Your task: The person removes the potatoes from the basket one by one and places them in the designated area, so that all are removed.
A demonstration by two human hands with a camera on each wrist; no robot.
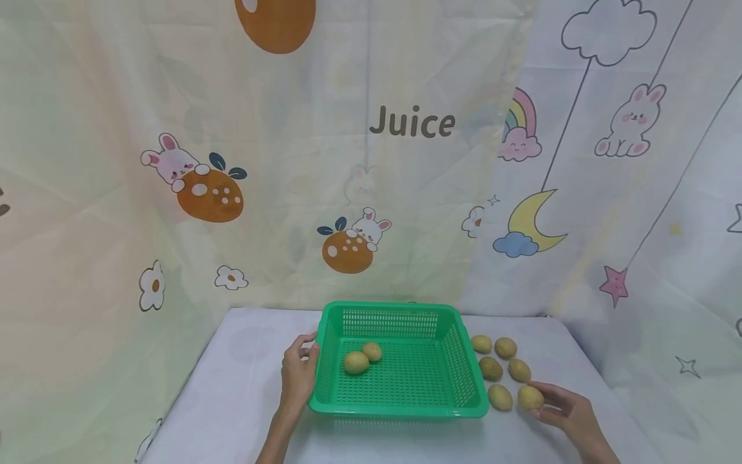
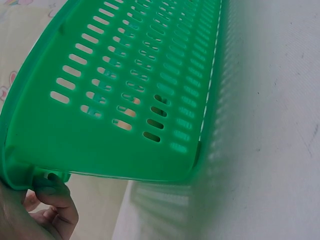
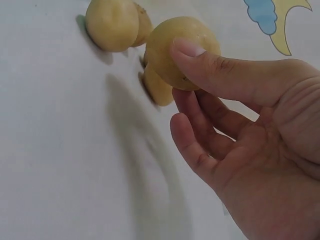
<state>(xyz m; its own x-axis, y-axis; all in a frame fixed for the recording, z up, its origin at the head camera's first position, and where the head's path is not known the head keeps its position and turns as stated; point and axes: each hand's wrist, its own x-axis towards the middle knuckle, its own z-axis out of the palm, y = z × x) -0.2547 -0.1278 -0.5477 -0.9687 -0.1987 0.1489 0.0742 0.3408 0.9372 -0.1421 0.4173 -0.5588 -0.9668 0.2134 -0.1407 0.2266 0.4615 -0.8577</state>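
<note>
A green plastic basket (image 1: 400, 414) with slotted walls stands in the middle of the table. Two potatoes (image 1: 356, 362) lie inside it, toward its left side. My left hand (image 1: 299, 374) grips the rim at the basket's left side; the left wrist view shows the fingers (image 2: 56, 199) curled under the rim's corner. To the right of the basket, my right hand (image 1: 570, 415) pinches a potato (image 3: 182, 52) between thumb and fingers. In the right wrist view, a shadow falls on the white cloth beneath the hand.
Several loose potatoes (image 1: 490, 368) lie on the white-covered table (image 1: 243, 386) between the basket and my right hand, close to the basket's right wall. A printed curtain (image 1: 406, 212) with rabbits and fruit hangs behind the table and along its sides.
</note>
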